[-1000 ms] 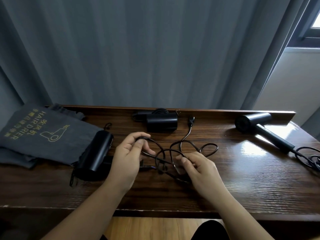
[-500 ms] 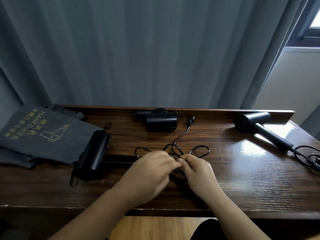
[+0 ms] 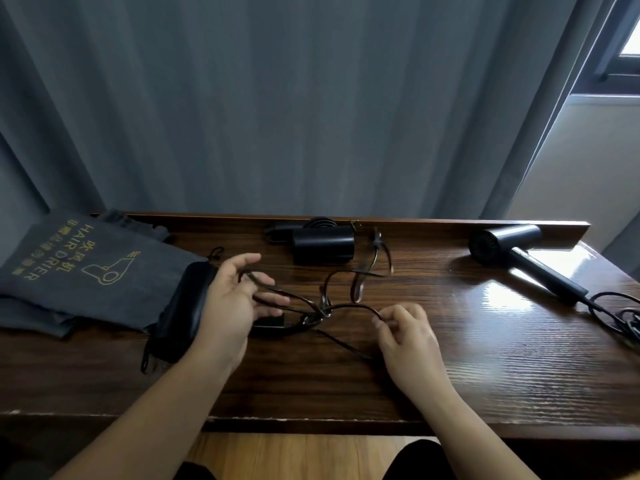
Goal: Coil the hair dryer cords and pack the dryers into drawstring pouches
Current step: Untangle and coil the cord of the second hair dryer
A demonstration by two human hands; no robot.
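At the far left of the dark, wood-grained table [image 3: 485,368] lay a stack of flat grey drawstring pouches [image 3: 79,275], soft cloth, the top one printed in yellow with a dryer outline and the words HAIR DRIER. Just beside them, its near end overlapping their edge, lay the near hair dryer [image 3: 183,317]: a smooth black cylinder, its long axis running from near-left to far-right, with a thin loop hanging off the near end.

The left hand [image 3: 232,303] partly covered that dryer's right side. Its fingers were spread fairly wide and only lightly bent, and a loop of the thin black cord [image 3: 346,306] ran across them; whether they actually gripped it was hard to tell through the blur. The cord sprawled in loose loops over the middle of the table, crossing in a tangle between the hands, with one strand trailing away toward the back rail.

The right hand [image 3: 408,330] had its fingers curled, thumb and forefinger pinching the cord's right-hand loop.

Against the back rail sat a second dryer [image 3: 323,244], a stubby black barrel lying crosswise with cord coiled behind it. Far right, a third dryer [image 3: 519,254] lay with its grille facing left, handle slanting toward the near-right corner, its own cord [image 3: 620,317] bunched at the edge. Grey pleated curtains [image 3: 277,98] hung behind.
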